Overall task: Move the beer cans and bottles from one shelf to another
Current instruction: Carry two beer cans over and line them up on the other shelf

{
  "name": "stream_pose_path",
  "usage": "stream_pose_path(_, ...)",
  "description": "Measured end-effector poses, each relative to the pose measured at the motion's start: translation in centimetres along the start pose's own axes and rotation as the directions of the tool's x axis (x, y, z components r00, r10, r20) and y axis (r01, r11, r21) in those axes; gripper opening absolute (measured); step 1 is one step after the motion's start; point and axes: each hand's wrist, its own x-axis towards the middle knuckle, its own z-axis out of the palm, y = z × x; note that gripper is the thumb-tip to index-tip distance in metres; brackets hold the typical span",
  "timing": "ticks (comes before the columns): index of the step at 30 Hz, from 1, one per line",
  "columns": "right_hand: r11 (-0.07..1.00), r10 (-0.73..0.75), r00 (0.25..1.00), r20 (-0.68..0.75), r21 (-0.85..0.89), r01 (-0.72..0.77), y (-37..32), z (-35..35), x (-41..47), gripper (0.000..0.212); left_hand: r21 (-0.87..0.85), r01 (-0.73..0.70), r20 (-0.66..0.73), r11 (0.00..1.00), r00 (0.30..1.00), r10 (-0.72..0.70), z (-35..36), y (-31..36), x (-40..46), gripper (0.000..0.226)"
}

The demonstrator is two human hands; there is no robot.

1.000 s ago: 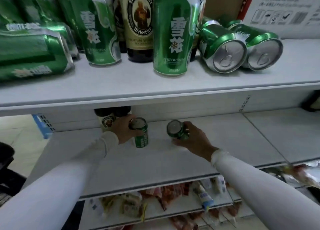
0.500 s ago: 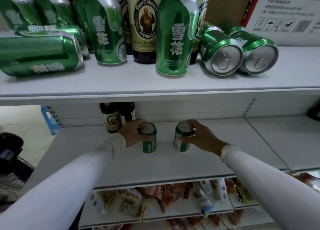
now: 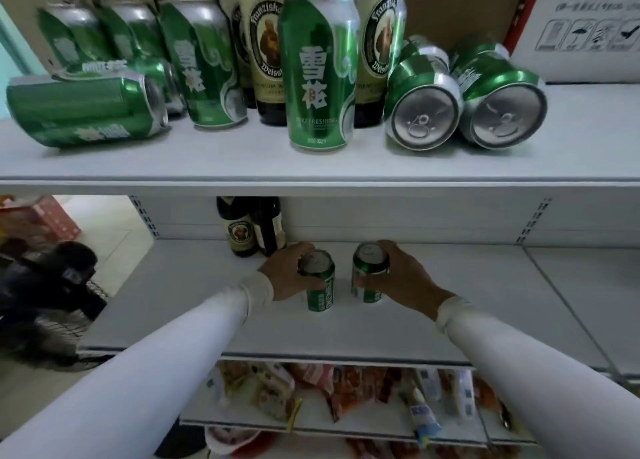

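Two small green beer cans stand upright side by side on the middle shelf (image 3: pixel 346 334). My left hand (image 3: pixel 285 274) grips the left can (image 3: pixel 320 292) from its left side. My right hand (image 3: pixel 403 275) grips the right can (image 3: pixel 367 282) from its right side. Behind them stand two dark beer bottles (image 3: pixel 252 230). On the upper shelf (image 3: pixel 311 168) are several green cans: a tall upright one (image 3: pixel 317 74) at the front, two lying on their sides at the right (image 3: pixel 464 95), one lying at the left (image 3: pixel 83 110), and brown bottles (image 3: pixel 266 60) behind.
A white cardboard box (image 3: pixel 585 26) stands at the upper shelf's right end. The bottom shelf (image 3: pixel 329 424) holds several snack packets. A dark fan-like object (image 3: pixel 45 292) sits on the floor at the left. The middle shelf continues bare to the right (image 3: pixel 571 285).
The right can went from tilted to upright beside the left can. Both hands keep hold of their cans. The camera has tilted up and come closer to the shelves.
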Motion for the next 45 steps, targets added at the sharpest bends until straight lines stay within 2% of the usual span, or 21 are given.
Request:
stream_pose_path(3,0.995,0.047,0.998,-0.041,-0.09,-0.05,-1.1,0.2,-0.1,0.072,-0.014,0.003,0.043,1.0,0.999,-0.002,0.1,0.8,0.2,0.079)
stream_pose_path(6,0.988,0.112,0.99,-0.09,-0.097,-0.121,-1.6,0.5,-0.9,0.072,0.022,-0.046,0.061,0.999,0.997,0.045,0.5,1.2,0.5,0.079)
stream_pose_path(9,0.975,0.165,0.979,-0.123,-0.127,-0.181,-1.8,-0.4,-2.4,0.068,0.013,-0.101,0.057,0.995,0.993,0.1,0.2,1.3,0.8,0.073)
stream_pose_path(13,0.951,0.245,0.951,-0.19,-0.142,-0.274,-1.5,-3.4,-6.4,0.068,0.035,-0.255,0.156,0.966,0.956,0.247,0.5,3.1,1.7,0.058)
stream_pose_path(16,0.926,0.283,0.902,-0.327,-0.152,-0.346,-1.3,-6.7,-11.5,0.069,-0.013,-0.424,0.249,0.906,0.876,0.413,2.6,7.4,2.2,0.049)
stream_pose_path(19,0.884,0.322,0.837,-0.442,-0.176,-0.433,-1.0,-10.6,-17.4,0.065,-0.092,-0.572,0.306,0.815,0.763,0.57,6.1,13.1,1.0,0.045)
stream_pose_path(22,0.839,0.351,0.767,-0.538,-0.184,-0.513,0.0,-14.7,-23.7,0.058,-0.139,-0.681,0.377,0.719,0.635,0.675,9.8,19.0,-1.3,0.055)
stream_pose_path(27,0.792,0.42,0.646,-0.638,-0.091,-0.604,2.8,-19.6,-35.1,0.06,-0.16,-0.8,0.487,0.579,0.446,0.751,16.7,28.4,-4.3,0.074)
stream_pose_path(30,0.738,0.462,0.591,-0.661,-0.083,-0.67,5.3,-22.0,-41.7,0.063,-0.181,-0.834,0.502,0.521,0.377,0.778,21.4,34.3,-6.1,0.083)
stream_pose_path(35,0.685,0.535,0.509,-0.674,-0.006,-0.728,9.7,-27.4,-51.0,0.069,-0.248,-0.863,0.543,0.44,0.252,0.801,28.4,44.2,-9.4,0.073)
stream_pose_path(37,0.687,0.53,0.492,-0.691,0.01,-0.727,11.4,-29.7,-53.8,0.073,-0.25,-0.87,0.547,0.426,0.236,0.803,31.0,47.5,-10.3,0.073)
stream_pose_path(41,0.695,0.521,0.499,-0.693,0.006,-0.719,14.7,-33.7,-57.1,0.07,-0.242,-0.877,0.529,0.414,0.238,0.814,35.7,52.0,-10.3,0.09)
stream_pose_path(45,0.697,0.531,0.506,-0.68,0.011,-0.717,18.8,-37.3,-57.7,0.073,-0.226,-0.87,0.542,0.438,0.261,0.799,39.0,55.7,-8.9,0.086)
